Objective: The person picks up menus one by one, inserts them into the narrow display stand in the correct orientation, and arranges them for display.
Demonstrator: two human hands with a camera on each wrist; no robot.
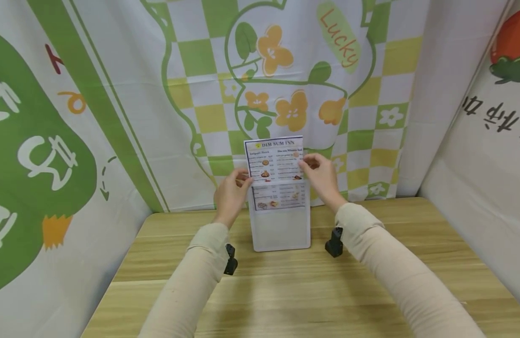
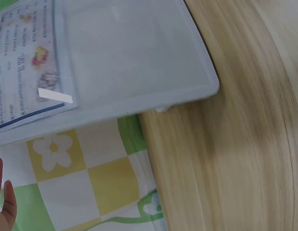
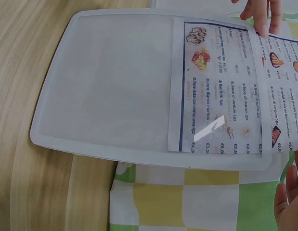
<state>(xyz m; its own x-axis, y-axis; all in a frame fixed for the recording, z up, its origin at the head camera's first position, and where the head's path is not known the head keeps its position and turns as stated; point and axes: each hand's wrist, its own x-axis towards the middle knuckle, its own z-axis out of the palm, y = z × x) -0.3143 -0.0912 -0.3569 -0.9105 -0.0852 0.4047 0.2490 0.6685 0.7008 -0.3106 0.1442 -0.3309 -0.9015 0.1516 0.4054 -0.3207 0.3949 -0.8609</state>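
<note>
A printed menu sheet, headed "DIM SUM INN", stands half inside a white-framed clear holder. The lower part of the sheet shows through the holder's panel, while the upper part sticks out above its top edge. My left hand pinches the menu's left edge near the holder's rim. On the opposite side my right hand pinches the right edge, a little higher up. In the right wrist view, the bare lower panel of the holder reaches beyond the sheet's bottom border. The holder stands upright on the wooden table.
Behind the holder hangs a patterned cloth with green and yellow checks and orange flowers. More printed cloth covers the left side. Black wrist mounts sit below both wrists.
</note>
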